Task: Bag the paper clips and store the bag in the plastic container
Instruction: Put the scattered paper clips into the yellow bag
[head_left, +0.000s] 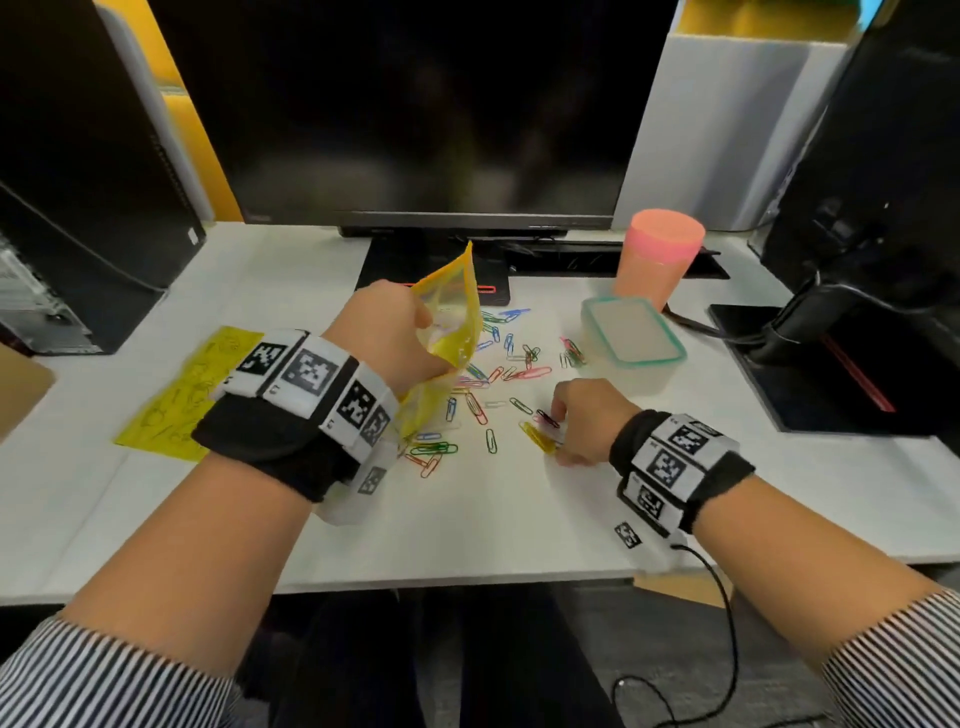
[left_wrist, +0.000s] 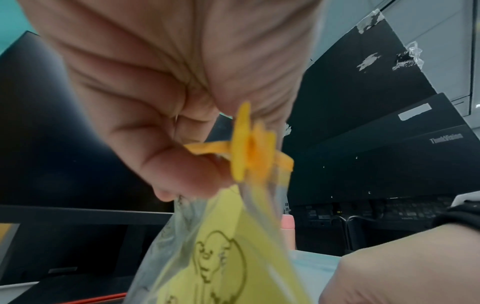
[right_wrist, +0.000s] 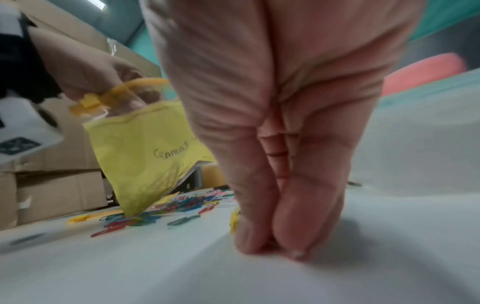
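Observation:
My left hand (head_left: 384, 332) grips the top of a yellow zip bag (head_left: 452, 322), held upright with its lower corner touching the table. The left wrist view shows the fingers (left_wrist: 182, 168) curled round the bag's yellow slider strip (left_wrist: 244, 148). Several coloured paper clips (head_left: 493, 374) lie scattered on the white table between my hands. My right hand (head_left: 566, 415) reaches down to the table, its fingertips (right_wrist: 259, 236) closed together on yellow paper clips (head_left: 537, 436). A clear plastic container (head_left: 675, 358) with a teal-rimmed lid sits shut at the right of the clips.
A pink cup (head_left: 657, 254) stands behind the container. Another yellow bag (head_left: 182, 395) lies flat at the left. A black monitor (head_left: 415, 104) stands at the back, with dark computer cases (head_left: 78, 182) left and right. The table's front edge (head_left: 467, 582) is near my forearms.

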